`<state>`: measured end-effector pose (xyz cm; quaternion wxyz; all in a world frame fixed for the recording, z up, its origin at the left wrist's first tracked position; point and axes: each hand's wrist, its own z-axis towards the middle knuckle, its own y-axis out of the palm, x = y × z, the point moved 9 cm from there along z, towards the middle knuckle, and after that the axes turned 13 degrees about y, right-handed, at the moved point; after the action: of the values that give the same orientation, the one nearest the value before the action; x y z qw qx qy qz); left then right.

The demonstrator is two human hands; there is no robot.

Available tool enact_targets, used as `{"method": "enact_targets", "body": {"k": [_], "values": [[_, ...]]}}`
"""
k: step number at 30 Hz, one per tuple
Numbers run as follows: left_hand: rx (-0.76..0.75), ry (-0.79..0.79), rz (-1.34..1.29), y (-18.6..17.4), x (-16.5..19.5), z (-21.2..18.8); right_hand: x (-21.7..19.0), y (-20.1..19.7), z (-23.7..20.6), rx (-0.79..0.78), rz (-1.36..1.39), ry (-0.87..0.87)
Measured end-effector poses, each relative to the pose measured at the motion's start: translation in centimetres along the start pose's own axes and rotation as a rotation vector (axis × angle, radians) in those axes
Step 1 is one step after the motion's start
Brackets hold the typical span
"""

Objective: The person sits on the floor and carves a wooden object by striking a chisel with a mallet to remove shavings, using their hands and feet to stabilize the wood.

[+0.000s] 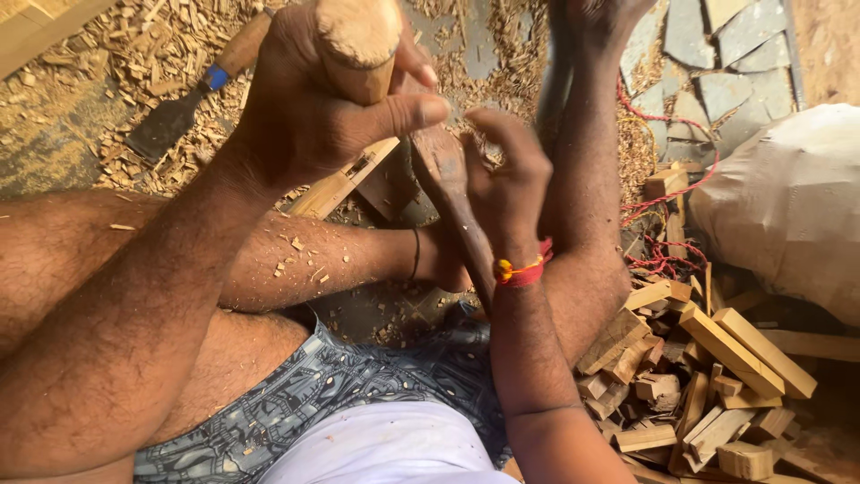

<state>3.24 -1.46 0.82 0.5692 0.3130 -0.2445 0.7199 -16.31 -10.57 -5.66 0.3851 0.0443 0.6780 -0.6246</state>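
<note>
My left hand (313,108) is closed around a thick round wooden club (358,40), its pale cut end facing the camera. My right hand (506,179), with a red and yellow thread at the wrist, grips a dark, worn wooden tool handle (448,184) that slants down between my legs. The tool's working end is hidden. Just under both hands lies a pale wooden strip (345,179) with a small rectangular slot cut in it. My bare legs frame the strip on both sides.
A chisel (193,99) with a blue band and wooden handle lies on the ground at upper left among wood chips (134,54). Several cut wooden blocks (708,367) are piled at lower right. A red cord (663,193) and a bulging pale sack (788,197) lie at right.
</note>
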Motion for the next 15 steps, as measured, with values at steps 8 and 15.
{"method": "enact_targets", "body": {"k": [8, 15], "values": [[-0.020, -0.004, 0.041, -0.8, 1.6, 0.2, -2.6, 8.5, -3.2, -0.260, 0.040, -0.300], [0.004, 0.101, -0.018, -1.1, 1.3, -0.5, 1.8, 5.1, 0.8, 0.106, -0.024, -0.094]]}}
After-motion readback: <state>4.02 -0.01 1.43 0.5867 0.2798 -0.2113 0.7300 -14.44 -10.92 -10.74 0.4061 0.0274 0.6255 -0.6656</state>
